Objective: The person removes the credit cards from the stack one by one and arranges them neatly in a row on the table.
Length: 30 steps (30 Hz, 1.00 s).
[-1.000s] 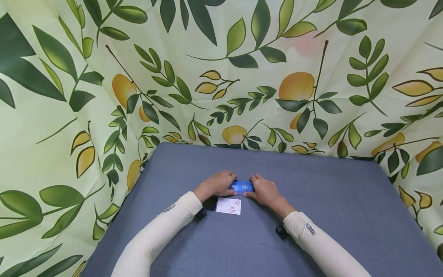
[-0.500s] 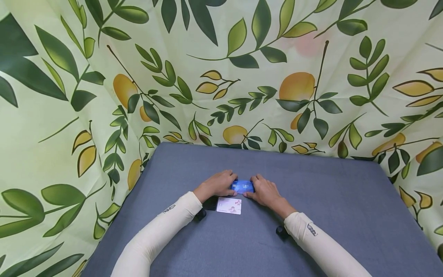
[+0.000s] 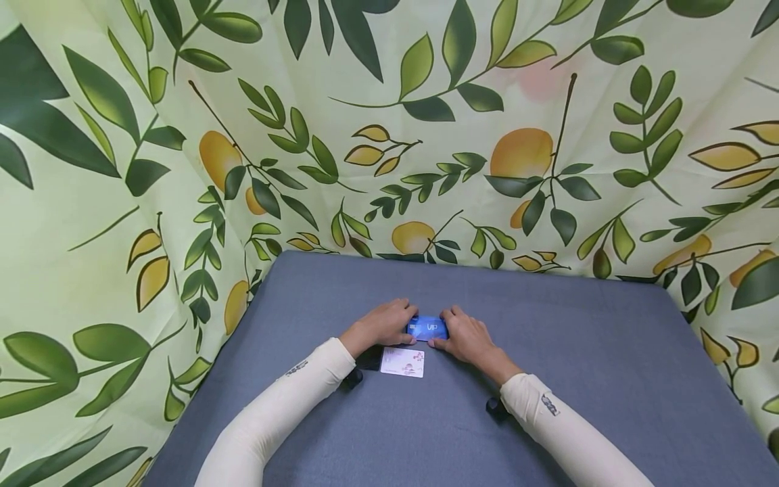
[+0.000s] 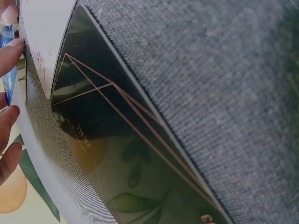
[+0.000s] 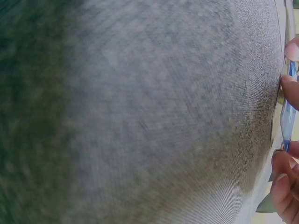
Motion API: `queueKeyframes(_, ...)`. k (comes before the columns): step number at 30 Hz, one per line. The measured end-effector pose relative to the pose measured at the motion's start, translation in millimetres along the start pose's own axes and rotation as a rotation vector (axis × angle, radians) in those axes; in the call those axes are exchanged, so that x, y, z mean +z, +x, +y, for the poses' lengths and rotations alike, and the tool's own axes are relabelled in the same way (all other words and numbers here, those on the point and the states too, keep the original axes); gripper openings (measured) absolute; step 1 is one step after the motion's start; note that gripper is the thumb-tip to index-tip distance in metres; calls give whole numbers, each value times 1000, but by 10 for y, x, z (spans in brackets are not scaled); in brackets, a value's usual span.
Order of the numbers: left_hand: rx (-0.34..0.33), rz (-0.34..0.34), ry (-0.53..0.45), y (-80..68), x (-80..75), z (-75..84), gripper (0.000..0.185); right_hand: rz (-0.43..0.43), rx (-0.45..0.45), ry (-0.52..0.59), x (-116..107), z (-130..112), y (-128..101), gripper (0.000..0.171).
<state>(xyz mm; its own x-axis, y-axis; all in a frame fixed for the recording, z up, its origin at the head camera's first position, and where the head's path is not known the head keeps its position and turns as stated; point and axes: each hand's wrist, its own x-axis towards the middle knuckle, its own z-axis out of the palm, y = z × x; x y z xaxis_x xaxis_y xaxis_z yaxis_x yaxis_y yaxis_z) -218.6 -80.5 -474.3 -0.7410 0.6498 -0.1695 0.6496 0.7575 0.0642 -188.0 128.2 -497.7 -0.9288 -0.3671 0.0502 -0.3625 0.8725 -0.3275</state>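
A blue bank card [image 3: 427, 328] with pale lettering is held between both hands near the middle of the table. My left hand [image 3: 386, 323] pinches its left end between thumb and fingers. The right hand [image 3: 466, 336] pinches the opposite end the same way. Only a thin blue edge of that card shows in each wrist view. Just in front lies a white card [image 3: 402, 362] with a pinkish floral print. Beside it, partly hidden beneath the left wrist, is a glossy dark card [image 4: 112, 126] with copper-coloured lines, seen large in the left wrist view.
Grey-blue cloth [image 3: 548, 352] covers the table. A leaf-and-fruit patterned curtain [image 3: 389, 155] hangs behind the table and along its sides. Black wrist devices [image 3: 498, 407] sit under both forearms, which wear pale sleeves [image 3: 292, 399].
The blue card's tilt and glare have shifted slightly since a second ago. Both hands keep their hold in nearly the same place, and the other cards lie still.
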Motion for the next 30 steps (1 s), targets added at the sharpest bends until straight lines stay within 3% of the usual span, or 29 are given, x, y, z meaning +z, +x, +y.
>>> queueKeyframes(30,33,44,30,-22,13,-6,56,-4,-17,-10,-44,31,-13,64)
